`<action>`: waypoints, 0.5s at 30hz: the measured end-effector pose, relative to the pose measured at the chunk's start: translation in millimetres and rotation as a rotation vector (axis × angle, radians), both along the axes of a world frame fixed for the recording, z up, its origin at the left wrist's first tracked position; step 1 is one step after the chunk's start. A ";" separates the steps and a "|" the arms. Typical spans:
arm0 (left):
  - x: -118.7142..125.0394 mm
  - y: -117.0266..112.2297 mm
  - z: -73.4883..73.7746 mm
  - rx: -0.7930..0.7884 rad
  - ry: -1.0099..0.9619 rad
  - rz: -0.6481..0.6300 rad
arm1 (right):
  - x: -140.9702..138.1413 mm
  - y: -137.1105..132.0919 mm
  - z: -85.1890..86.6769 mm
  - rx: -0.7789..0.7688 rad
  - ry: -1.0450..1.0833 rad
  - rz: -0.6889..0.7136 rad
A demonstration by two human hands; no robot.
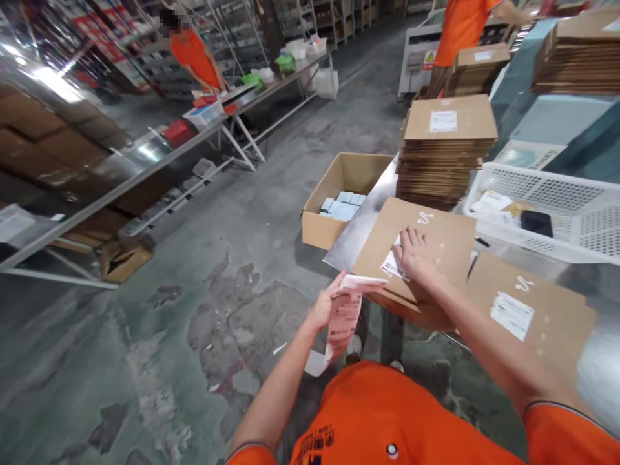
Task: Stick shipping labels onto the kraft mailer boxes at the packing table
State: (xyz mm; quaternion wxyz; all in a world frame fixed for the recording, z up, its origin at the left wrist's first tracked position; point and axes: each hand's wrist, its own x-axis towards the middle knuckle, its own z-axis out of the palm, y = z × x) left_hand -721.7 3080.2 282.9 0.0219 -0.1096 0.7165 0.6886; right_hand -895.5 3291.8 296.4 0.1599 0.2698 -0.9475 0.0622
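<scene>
My left hand is closed on a strip of printed labels, which hangs down in front of me with a pink-looking backing. With fingers spread, my right hand lies flat on a flat cardboard sheet at the table's near corner. Under its fingertips is a white printed label, partly covered by the hand. To the right, a second flat cardboard piece bears its own white label.
Behind the cardboard rises a stack of flattened cartons. A white plastic basket holds papers and a dark phone. Beyond the table edge stands an open carton with small pale boxes. Two people in orange stand farther back.
</scene>
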 end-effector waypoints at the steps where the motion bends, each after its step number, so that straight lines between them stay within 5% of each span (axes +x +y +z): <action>1: -12.1 2.3 0.6 -0.051 0.048 -0.022 | 9.8 -5.0 -8.6 0.009 0.010 0.010; 5: -20.6 13.2 3.2 -0.239 0.111 -0.163 | 42.0 6.7 -27.7 0.053 -0.073 0.300; 6: -15.6 17.8 4.8 -0.303 0.106 -0.176 | 43.3 18.5 -26.7 0.014 -0.095 0.278; 10: 8.4 47.7 13.5 -0.503 0.002 -0.190 | 28.1 87.2 -11.3 -0.338 -0.268 -0.365; 12: 16.4 65.5 16.6 -0.440 -0.027 -0.227 | 26.2 128.4 -9.5 -0.537 -0.412 -0.498; 15: 22.7 88.4 16.1 -0.139 -0.047 -0.230 | 46.6 201.1 -26.2 -0.727 -0.451 -0.587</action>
